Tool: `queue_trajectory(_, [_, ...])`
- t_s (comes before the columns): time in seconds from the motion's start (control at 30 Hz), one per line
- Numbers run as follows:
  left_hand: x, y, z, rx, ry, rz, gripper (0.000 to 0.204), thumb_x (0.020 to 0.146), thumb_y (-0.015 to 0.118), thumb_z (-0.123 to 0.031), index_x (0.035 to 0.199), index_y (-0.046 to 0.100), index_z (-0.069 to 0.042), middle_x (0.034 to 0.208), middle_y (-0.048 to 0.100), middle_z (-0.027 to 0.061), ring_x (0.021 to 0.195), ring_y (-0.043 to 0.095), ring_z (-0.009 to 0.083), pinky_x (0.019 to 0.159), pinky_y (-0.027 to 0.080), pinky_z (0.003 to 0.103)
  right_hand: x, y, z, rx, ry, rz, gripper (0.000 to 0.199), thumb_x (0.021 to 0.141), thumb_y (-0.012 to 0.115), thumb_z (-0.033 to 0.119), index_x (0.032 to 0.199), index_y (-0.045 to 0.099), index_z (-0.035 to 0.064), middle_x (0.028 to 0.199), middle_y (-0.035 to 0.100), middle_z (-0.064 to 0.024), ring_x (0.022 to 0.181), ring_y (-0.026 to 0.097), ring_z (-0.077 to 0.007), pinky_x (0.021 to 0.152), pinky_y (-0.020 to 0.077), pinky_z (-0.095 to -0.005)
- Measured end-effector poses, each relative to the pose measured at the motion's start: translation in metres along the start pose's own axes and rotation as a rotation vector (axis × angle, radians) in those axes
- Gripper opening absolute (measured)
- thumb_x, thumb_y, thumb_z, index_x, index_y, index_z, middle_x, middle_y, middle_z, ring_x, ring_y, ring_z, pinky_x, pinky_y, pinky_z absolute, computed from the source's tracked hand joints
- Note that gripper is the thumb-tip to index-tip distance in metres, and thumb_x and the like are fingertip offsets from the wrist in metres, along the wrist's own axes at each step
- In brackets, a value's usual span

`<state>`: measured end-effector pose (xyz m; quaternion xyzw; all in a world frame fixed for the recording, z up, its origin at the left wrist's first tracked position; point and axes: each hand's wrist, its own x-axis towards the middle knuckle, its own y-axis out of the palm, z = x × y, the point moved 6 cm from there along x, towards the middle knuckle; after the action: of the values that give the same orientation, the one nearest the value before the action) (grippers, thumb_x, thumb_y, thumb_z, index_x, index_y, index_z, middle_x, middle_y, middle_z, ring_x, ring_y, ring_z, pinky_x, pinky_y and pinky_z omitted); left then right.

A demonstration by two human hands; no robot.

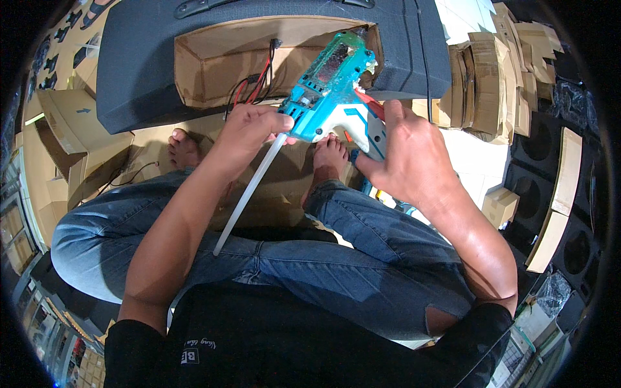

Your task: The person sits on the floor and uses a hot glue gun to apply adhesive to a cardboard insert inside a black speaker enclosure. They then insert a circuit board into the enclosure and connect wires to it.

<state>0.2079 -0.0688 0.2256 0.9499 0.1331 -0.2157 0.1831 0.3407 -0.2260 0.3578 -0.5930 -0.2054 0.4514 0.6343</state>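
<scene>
A teal and white hot glue gun is held up in front of me, its front end toward the open speaker cabinet. My right hand is wrapped round its white handle. At the gun's rear, my left hand pinches where a long whitish glue stick enters. The stick slants down toward my lap. Hardened glue clings about the gun's front. Behind the gun, the cabinet's bare wood opening shows red and black wires hanging inside.
An open cardboard box stands at the left. Stacked flat cardboard leans at the right, near black speaker boxes. A small carton sits on the floor. A black cable runs down the cabinet's right side.
</scene>
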Motion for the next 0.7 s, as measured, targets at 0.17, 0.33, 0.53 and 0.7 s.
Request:
queue_trajectory(0.17, [0.000,0.000,0.001,-0.015,-0.002,-0.002,0.036,0.087,0.068,-0.033,0.091,0.074,0.002,0.085,0.073,0.0094,0.081,0.067,0.0147,0.079,0.048,0.028,0.000,0.001,-0.001,-0.005,0.031,0.026,0.060,0.076,0.079,0.035,0.100,0.058,-0.0159,0.077,0.068,-0.0315,0.071,0.073,-0.0449,0.069,0.0617,-0.0466])
queue_trajectory(0.33, [0.002,0.004,-0.003,0.032,-0.003,-0.007,0.033,0.086,0.067,-0.032,0.088,0.072,0.001,0.084,0.072,0.0095,0.077,0.065,0.0140,0.074,0.046,0.027,-0.001,-0.001,-0.003,-0.010,0.051,0.028,0.067,0.081,0.079,0.046,0.097,0.059,-0.0157,0.076,0.068,-0.0317,0.072,0.073,-0.0452,0.068,0.0617,-0.0471])
queue_trajectory(0.53, [0.003,0.003,0.001,0.006,0.019,-0.004,0.034,0.087,0.066,-0.031,0.089,0.072,0.002,0.084,0.072,0.0092,0.075,0.064,0.0133,0.073,0.046,0.027,-0.001,-0.001,-0.003,-0.044,0.046,0.073,0.070,0.082,0.079,0.049,0.098,0.060,-0.0162,0.077,0.068,-0.0321,0.073,0.074,-0.0435,0.068,0.0621,-0.0459])
queue_trajectory(0.7, [-0.007,0.004,0.001,-0.014,-0.024,-0.024,0.034,0.087,0.066,-0.030,0.092,0.073,0.003,0.086,0.073,0.0107,0.078,0.066,0.0146,0.075,0.047,0.027,-0.002,0.002,0.001,-0.045,0.055,0.119,0.066,0.083,0.078,0.045,0.098,0.060,-0.0164,0.078,0.068,-0.0327,0.073,0.074,-0.0439,0.067,0.0622,-0.0454])
